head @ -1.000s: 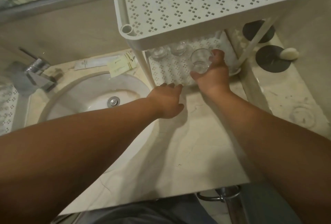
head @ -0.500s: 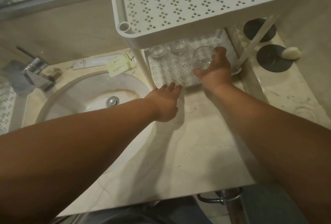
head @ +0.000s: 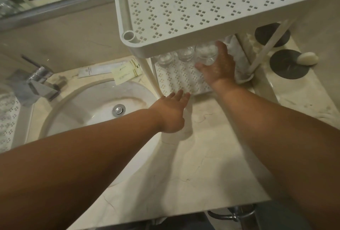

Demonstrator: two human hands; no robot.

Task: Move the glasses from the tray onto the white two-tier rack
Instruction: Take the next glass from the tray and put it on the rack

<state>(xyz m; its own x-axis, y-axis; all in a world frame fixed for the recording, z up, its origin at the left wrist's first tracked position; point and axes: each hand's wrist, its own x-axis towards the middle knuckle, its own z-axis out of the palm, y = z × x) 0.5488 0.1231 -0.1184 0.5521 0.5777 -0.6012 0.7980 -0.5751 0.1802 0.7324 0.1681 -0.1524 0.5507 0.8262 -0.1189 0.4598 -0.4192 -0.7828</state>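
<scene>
While my right hand (head: 216,68) is gripping a clear glass (head: 206,54) under the top shelf of the white rack (head: 202,7), I am holding it over the lower tier (head: 176,80), just beside two other glasses (head: 176,56) standing there. My left hand (head: 172,112) is hovering with fingers straight over the tabletop (head: 184,174), near the sink (head: 95,108).

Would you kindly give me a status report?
Right hand holds glass at lower tier. Left hand open. Two glasses placed. Top tier overhangs.
</scene>
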